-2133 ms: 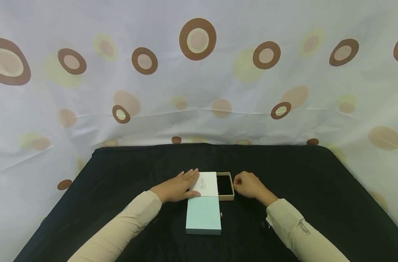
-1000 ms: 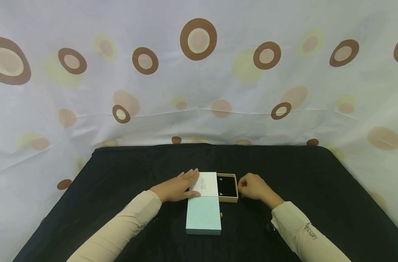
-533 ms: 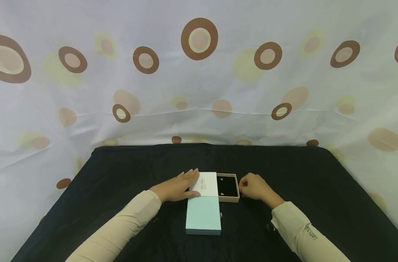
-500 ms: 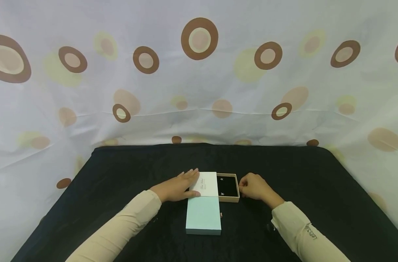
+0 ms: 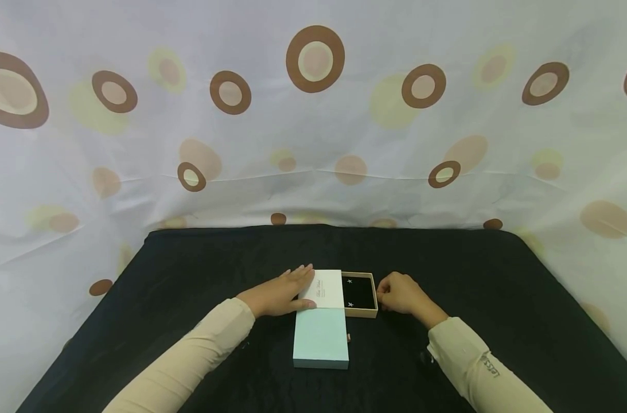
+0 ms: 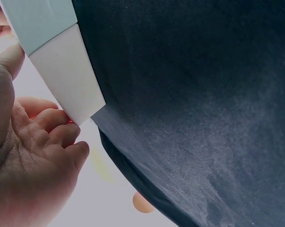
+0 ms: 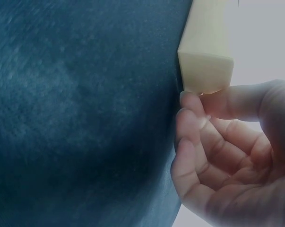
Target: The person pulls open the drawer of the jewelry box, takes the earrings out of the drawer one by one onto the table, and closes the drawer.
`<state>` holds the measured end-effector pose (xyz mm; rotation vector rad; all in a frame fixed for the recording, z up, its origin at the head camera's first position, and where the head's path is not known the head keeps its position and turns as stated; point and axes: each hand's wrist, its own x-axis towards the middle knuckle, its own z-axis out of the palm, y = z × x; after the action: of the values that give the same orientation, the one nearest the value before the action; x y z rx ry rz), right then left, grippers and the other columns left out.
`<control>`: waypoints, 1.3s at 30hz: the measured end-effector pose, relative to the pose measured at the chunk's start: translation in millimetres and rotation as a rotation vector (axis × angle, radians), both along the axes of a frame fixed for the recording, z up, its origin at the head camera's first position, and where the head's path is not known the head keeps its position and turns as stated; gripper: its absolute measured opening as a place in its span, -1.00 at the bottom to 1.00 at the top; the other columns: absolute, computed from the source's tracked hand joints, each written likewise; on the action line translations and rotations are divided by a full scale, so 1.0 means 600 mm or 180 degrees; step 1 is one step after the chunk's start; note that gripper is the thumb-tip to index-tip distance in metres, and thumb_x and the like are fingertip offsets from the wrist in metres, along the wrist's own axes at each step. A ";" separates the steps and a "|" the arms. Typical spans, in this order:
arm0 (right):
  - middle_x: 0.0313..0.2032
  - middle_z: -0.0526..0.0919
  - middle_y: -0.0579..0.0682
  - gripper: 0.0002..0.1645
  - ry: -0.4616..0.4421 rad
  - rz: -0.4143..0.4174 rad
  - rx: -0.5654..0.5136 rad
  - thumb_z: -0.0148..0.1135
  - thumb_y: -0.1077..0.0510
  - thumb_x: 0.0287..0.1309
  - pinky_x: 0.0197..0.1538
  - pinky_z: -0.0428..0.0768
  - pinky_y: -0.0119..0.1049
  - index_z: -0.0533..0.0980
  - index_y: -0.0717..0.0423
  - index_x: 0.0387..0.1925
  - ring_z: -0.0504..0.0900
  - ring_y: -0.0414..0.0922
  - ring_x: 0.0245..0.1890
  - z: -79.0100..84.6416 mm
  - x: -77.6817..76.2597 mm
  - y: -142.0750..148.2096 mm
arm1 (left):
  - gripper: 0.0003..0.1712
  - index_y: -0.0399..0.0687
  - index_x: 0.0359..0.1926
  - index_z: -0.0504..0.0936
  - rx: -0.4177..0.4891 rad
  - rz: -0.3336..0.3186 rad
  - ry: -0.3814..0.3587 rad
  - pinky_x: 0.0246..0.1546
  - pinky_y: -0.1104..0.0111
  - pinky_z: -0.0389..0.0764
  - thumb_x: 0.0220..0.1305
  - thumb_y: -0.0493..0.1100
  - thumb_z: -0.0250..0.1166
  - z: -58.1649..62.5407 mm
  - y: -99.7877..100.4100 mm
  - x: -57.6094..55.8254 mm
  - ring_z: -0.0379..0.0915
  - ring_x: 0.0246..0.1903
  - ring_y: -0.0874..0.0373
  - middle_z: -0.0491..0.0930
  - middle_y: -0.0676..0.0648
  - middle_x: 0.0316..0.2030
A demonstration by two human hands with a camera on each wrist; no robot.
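In the head view, the drawer (image 5: 361, 314) of the mint-and-white box (image 5: 320, 321) stands farther out toward three o'clock than two seconds ago, baring two small stars (image 5: 350, 281) on black lining (image 5: 362, 292); the box's white half (image 5: 331, 291) hides the rest; the left hand (image 5: 279, 292) lies on that half from nine o'clock, fingers straight; a small tab (image 5: 349, 338) sits at the mint half's (image 5: 320, 339) three-o'clock edge; the dark surface (image 5: 241, 252) lies beneath, a curtain (image 5: 313, 135) at twelve; in the left wrist view, fingers touch the white half's edge; in the right wrist view, the right hand's (image 7: 241, 158) thumb and forefinger pinch the drawer's end; whether by a tab, I cannot tell
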<state>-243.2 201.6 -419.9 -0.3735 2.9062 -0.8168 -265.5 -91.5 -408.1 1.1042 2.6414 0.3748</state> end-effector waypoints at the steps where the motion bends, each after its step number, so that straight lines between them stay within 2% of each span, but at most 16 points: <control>1: -0.71 0.57 -0.14 -0.72 -0.0004 0.0006 0.0000 0.14 0.30 0.14 -0.59 0.42 -0.34 0.61 0.09 -0.64 0.47 -0.22 -0.69 0.000 0.000 0.000 | -0.08 -0.31 0.47 -0.04 -0.0006 0.0004 -0.0002 0.44 0.06 -0.07 0.38 0.19 0.07 0.000 0.000 0.000 -0.20 0.47 -0.08 -0.09 -0.21 0.48; 4: -0.70 0.58 -0.14 -0.71 -0.0037 0.0083 0.0015 0.14 0.29 0.16 -0.58 0.44 -0.34 0.62 0.09 -0.63 0.48 -0.23 -0.69 0.002 -0.001 0.001 | -0.08 -0.31 0.47 -0.04 -0.0017 0.0008 0.0011 0.44 0.06 -0.07 0.38 0.19 0.08 0.001 -0.001 0.000 -0.20 0.47 -0.08 -0.09 -0.20 0.48; 9: -0.59 0.65 -0.09 -0.79 -0.0209 0.0315 0.0080 0.17 0.30 0.23 -0.48 0.56 -0.31 0.67 0.19 -0.46 0.57 -0.22 -0.60 0.023 0.001 0.012 | -0.08 -0.32 0.46 -0.04 -0.0011 0.0006 0.0005 0.43 0.05 -0.05 0.38 0.18 0.08 0.003 -0.002 -0.001 -0.20 0.47 -0.09 -0.09 -0.21 0.48; 12: -0.55 0.65 -0.08 -0.83 -0.0266 0.0275 0.0166 0.18 0.32 0.21 -0.46 0.57 -0.28 0.67 0.21 -0.41 0.58 -0.20 -0.57 0.043 0.005 0.018 | -0.08 -0.32 0.47 -0.04 -0.0009 0.0016 -0.0014 0.43 0.06 -0.04 0.38 0.18 0.08 0.005 -0.003 -0.001 -0.21 0.47 -0.09 -0.09 -0.21 0.48; 16: -0.56 0.63 -0.12 -0.85 -0.0101 0.0165 0.0189 0.20 0.29 0.19 -0.50 0.48 -0.29 0.66 0.17 -0.43 0.52 -0.21 -0.57 0.065 0.009 0.014 | -0.08 -0.31 0.47 -0.04 -0.0022 0.0039 -0.0027 0.43 0.07 -0.03 0.38 0.17 0.09 0.005 -0.005 -0.002 -0.20 0.47 -0.08 -0.10 -0.21 0.49; 20: -0.51 0.66 -0.10 -0.87 0.0242 0.0079 0.0083 0.24 0.25 0.18 -0.47 0.50 -0.26 0.68 0.18 -0.40 0.54 -0.19 -0.54 0.074 0.007 -0.001 | -0.08 -0.28 0.47 -0.05 -0.0059 0.0061 -0.0043 0.44 0.10 -0.03 0.38 0.19 0.08 0.002 -0.005 -0.004 -0.22 0.48 -0.05 -0.11 -0.19 0.49; 24: -0.46 0.68 -0.05 -0.87 0.0405 -0.0067 -0.0023 0.26 0.23 0.18 -0.43 0.54 -0.23 0.69 0.19 -0.36 0.58 -0.17 -0.50 0.072 0.001 -0.022 | -0.08 -0.28 0.47 -0.05 -0.0044 0.0069 -0.0078 0.43 0.10 -0.03 0.38 0.18 0.08 0.001 -0.003 -0.004 -0.23 0.48 -0.05 -0.11 -0.18 0.49; 30: -0.51 0.66 -0.02 -0.87 0.0235 -0.0235 -0.0249 0.27 0.23 0.18 -0.56 0.52 -0.31 0.68 0.23 -0.33 0.56 -0.20 -0.64 0.057 -0.013 -0.055 | -0.08 -0.29 0.47 -0.06 -0.0030 0.0054 -0.0075 0.43 0.08 -0.02 0.38 0.17 0.09 -0.002 0.000 -0.003 -0.23 0.48 -0.06 -0.11 -0.19 0.49; 39: -0.44 0.68 0.05 -0.91 0.0366 -0.0308 -0.0049 0.32 0.26 0.12 -0.52 0.53 -0.27 0.69 0.22 -0.42 0.52 -0.16 -0.59 0.028 -0.028 -0.078 | -0.09 -0.26 0.48 -0.05 -0.0027 0.0056 -0.0080 0.44 0.11 -0.03 0.38 0.19 0.08 -0.002 0.000 -0.002 -0.24 0.48 -0.03 -0.12 -0.17 0.50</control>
<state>-260.0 154.7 -402.9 -0.2925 3.0471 -0.8592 -267.0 -91.4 -409.1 1.0672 2.6301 0.3783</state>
